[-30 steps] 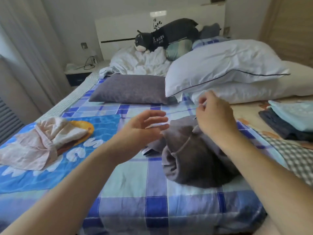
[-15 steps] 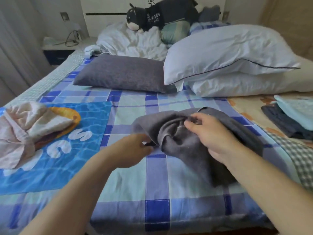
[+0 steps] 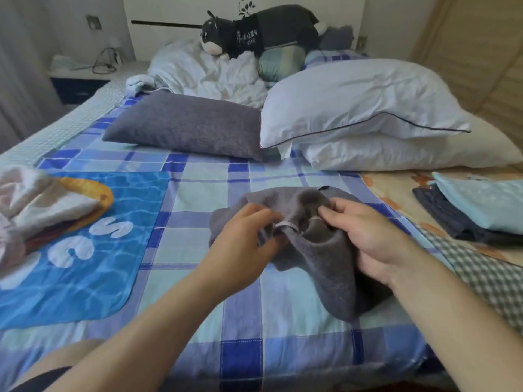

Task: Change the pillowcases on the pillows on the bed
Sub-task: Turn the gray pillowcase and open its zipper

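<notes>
Bedroom light falls across the checked bed [image 3: 198, 306], and we start at the left: a crumpled pale cloth [image 3: 34, 199] lies on a blue towel [image 3: 85, 264], likely set aside out of the way. Mid-bed, our left hand [image 3: 243, 244] pinches the hem of the grey pillowcase [image 3: 319, 264], fingers curled on the edge; our right hand [image 3: 370, 239] grips the same opening, presumably to find the mouth. Behind, a grey pillow [image 3: 186, 128] sits dressed, and two white pillows [image 3: 368, 123] wait stacked.

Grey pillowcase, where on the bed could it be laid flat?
Bare checked sheet lies between the grey pillow and both hands, and below them. Crowded: blue towel left, folded linens right, white pillows behind.
</notes>
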`<state>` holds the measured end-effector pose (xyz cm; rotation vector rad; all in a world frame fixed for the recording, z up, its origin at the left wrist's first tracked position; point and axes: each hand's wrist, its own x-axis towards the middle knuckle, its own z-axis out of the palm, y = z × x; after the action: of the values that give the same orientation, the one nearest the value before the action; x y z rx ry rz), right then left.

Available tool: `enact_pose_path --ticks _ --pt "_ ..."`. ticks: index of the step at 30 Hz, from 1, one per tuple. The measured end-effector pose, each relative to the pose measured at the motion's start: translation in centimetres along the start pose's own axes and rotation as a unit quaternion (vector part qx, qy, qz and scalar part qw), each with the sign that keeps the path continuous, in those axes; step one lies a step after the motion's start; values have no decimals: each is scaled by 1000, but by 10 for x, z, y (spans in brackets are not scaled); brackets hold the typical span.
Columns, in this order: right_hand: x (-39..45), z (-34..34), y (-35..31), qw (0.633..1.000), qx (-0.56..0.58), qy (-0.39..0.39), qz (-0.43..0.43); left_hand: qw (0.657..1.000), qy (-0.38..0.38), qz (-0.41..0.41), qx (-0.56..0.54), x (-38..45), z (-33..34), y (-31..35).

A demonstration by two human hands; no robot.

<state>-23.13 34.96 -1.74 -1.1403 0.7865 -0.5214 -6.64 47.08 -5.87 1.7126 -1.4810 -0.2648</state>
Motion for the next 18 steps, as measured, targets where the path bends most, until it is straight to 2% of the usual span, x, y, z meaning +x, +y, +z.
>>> enact_pose_path --ticks 1,2,3,4,5,6,7,8,9,11,12,14,16,17,18 --pt "-2 2 -1 999 -19 23 -23 1000 6 0 13 1 0 5" --pt "-3 1 0 992 -68 80 -69 1000 12 -12 22 2 -1 7" --pt "-5 0 1 960 -161 173 -150 999 30 -40 4 4 -4 10" --pt "-12 1 2 889 -264 268 -260 994 63 -79 -48 7 -11 15" --pt "-21 6 4 805 -334 308 -381 982 102 -120 -106 11 -18 20" --pt "-32 16 10 734 -385 289 -479 963 138 -161 -169 15 -27 23" --pt "-42 27 19 683 -437 240 -533 935 168 -199 -242 18 -37 25" --pt "-49 39 31 647 -493 184 -552 900 186 -229 -320 20 -47 29" --pt "-48 45 46 623 -551 145 -536 864 188 -249 -395 20 -56 31" --pt "-30 43 62 586 -664 136 -444 809 166 -274 -494 17 -69 31" --pt "-16 35 61 569 -701 162 -399 798 151 -280 -512 14 -74 32" --pt "13 14 45 576 -701 207 -366 794 132 -279 -524 9 -85 33" --pt "30 -2 22 618 -635 231 -402 799 137 -271 -518 5 -97 31" --pt "33 -5 11 648 -597 220 -420 802 154 -266 -512 5 -102 27" --pt "31 -4 -1 692 -557 188 -419 800 176 -256 -513 6 -107 22"
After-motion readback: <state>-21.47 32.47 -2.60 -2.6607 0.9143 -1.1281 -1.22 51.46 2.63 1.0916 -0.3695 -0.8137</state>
